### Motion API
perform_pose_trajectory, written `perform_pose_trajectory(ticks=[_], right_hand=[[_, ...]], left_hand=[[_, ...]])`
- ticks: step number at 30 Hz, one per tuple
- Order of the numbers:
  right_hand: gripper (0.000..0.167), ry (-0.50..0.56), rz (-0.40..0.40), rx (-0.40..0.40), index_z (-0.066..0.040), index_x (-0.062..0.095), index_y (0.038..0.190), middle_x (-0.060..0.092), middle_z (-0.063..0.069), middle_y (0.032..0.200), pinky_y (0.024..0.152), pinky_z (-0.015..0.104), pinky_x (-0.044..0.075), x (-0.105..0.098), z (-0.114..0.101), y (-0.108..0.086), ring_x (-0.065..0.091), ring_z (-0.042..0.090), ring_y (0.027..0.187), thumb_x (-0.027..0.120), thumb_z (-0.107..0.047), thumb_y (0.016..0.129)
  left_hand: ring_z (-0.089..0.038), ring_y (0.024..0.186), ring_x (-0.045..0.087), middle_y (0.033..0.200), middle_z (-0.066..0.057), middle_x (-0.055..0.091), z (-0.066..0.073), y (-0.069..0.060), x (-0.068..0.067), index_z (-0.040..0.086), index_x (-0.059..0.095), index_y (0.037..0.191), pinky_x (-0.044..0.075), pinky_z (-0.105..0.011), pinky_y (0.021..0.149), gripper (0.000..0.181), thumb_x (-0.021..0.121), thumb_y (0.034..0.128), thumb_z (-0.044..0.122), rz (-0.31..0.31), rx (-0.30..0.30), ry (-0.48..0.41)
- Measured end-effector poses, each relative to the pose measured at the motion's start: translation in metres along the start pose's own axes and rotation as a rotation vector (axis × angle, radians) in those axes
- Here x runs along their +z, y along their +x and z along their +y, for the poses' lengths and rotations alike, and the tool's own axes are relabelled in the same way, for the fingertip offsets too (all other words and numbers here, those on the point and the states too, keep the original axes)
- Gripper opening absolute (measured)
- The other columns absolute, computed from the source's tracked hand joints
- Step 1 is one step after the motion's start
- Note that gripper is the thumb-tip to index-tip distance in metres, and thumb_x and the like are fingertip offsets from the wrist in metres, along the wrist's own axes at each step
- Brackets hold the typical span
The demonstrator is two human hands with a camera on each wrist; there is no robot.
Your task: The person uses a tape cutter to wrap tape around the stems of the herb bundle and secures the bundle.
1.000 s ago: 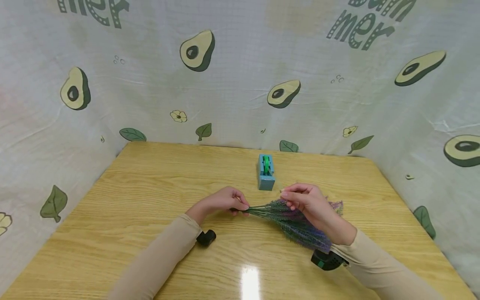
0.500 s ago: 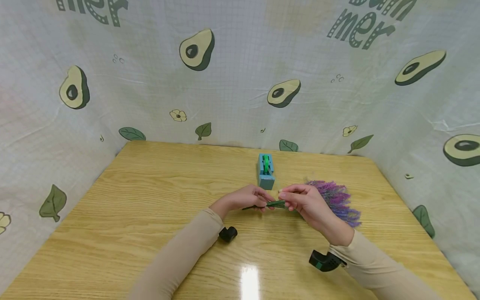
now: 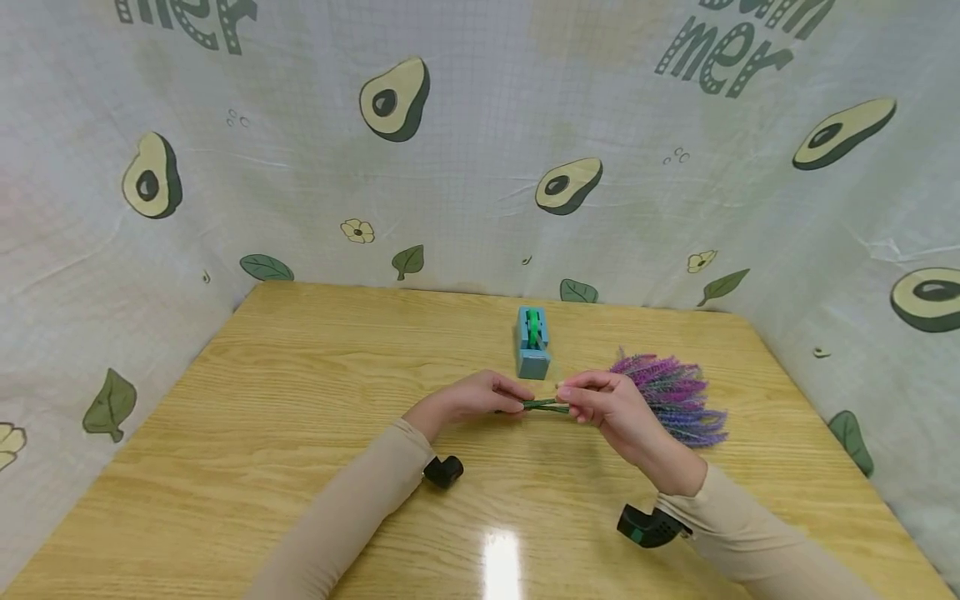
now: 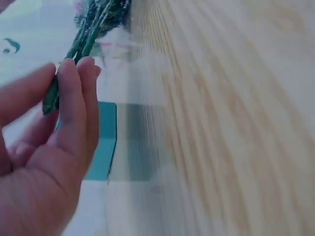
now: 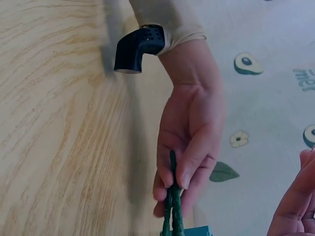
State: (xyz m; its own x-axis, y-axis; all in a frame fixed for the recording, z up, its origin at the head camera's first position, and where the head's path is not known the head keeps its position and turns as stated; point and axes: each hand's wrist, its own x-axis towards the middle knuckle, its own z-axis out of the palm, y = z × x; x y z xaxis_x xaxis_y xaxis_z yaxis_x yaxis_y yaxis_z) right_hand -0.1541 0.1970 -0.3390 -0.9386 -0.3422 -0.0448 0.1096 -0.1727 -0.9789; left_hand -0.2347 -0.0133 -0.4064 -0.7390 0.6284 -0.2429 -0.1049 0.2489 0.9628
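Note:
An artificial lavender bunch [image 3: 678,400] with purple and pink heads lies across the right side in the head view. My left hand [image 3: 476,398] pinches the ends of its green stems [image 3: 546,408] between thumb and fingers. In the left wrist view the stem ends [image 4: 50,96] poke out past those fingers. My right hand [image 3: 622,417] is beside the stems, thumb and index finger together on a tiny pale piece, perhaps tape, too small to be sure. Part of the stems passes out of sight behind the right hand. The right wrist view shows only an edge of that hand [image 5: 295,209].
A blue tape dispenser [image 3: 533,364] with a green roll stands just beyond the hands. Wood-grain tabletop [image 3: 337,350] spreads around them. A cloth with avocado prints [image 3: 465,125] hangs behind and at both sides. Each wrist wears a black camera [image 3: 649,527].
My left hand has carried the stems to the right, then slightly back left. The flower heads have shifted right and out from under the right hand, which has stayed nearly still.

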Motion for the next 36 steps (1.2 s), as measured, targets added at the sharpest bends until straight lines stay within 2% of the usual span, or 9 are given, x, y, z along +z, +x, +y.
perform_pose_trajectory(ticks=[3,8,11,16,25,36], right_hand=[[0.019,0.000,0.010,0.004,-0.014,0.073,0.082,0.064,0.000,0.077,0.058,0.019,0.049,0.001,0.002,-0.001,0.057,0.008,0.062,0.060,-0.003,0.090],[0.019,-0.005,0.023,0.014,-0.014,0.072,0.081,0.062,-0.001,0.075,0.058,0.019,0.049,0.003,0.007,-0.001,0.056,0.008,0.062,0.060,-0.003,0.090],[0.018,-0.005,0.029,0.029,-0.015,0.072,0.081,0.062,-0.001,0.075,0.059,0.020,0.049,0.005,0.011,-0.002,0.056,0.009,0.062,0.061,-0.004,0.090],[0.017,-0.010,0.023,0.045,-0.015,0.072,0.081,0.061,-0.001,0.074,0.059,0.020,0.049,0.007,0.018,-0.004,0.055,0.009,0.062,0.061,-0.005,0.090],[0.017,0.005,0.043,0.078,-0.015,0.071,0.078,0.061,-0.001,0.071,0.057,0.019,0.048,0.010,0.031,-0.007,0.054,0.008,0.061,0.062,-0.006,0.089],[0.020,0.010,0.026,0.105,-0.016,0.072,0.080,0.066,-0.002,0.077,0.056,0.017,0.047,0.012,0.051,-0.012,0.055,0.006,0.061,0.059,-0.003,0.090]], left_hand=[[-0.013,0.084,0.064,0.100,-0.012,0.067,-0.002,-0.004,-0.003,-0.007,0.064,0.112,0.052,-0.028,0.078,0.023,0.058,0.0893,-0.003,0.031,-0.008,-0.014],[-0.012,0.067,0.060,0.087,-0.013,0.069,-0.003,-0.008,-0.002,-0.004,0.068,0.106,0.053,-0.024,0.064,0.019,0.061,0.0900,0.003,0.071,-0.020,0.039],[-0.010,0.062,0.059,0.085,-0.012,0.069,-0.004,-0.008,0.001,-0.003,0.070,0.103,0.051,-0.023,0.060,0.018,0.063,0.0895,0.007,0.089,-0.020,0.063],[-0.009,0.062,0.060,0.084,-0.013,0.070,-0.005,-0.007,0.007,-0.003,0.071,0.099,0.053,-0.024,0.063,0.017,0.065,0.0876,0.008,0.102,-0.024,0.037],[-0.008,0.066,0.063,0.084,-0.012,0.070,-0.005,-0.005,0.018,-0.004,0.071,0.099,0.054,-0.025,0.067,0.017,0.066,0.0869,0.007,0.087,-0.055,-0.043],[-0.011,0.074,0.066,0.091,-0.013,0.070,-0.003,-0.008,0.021,-0.006,0.070,0.102,0.054,-0.028,0.073,0.019,0.066,0.0868,0.006,0.088,-0.071,-0.118]])
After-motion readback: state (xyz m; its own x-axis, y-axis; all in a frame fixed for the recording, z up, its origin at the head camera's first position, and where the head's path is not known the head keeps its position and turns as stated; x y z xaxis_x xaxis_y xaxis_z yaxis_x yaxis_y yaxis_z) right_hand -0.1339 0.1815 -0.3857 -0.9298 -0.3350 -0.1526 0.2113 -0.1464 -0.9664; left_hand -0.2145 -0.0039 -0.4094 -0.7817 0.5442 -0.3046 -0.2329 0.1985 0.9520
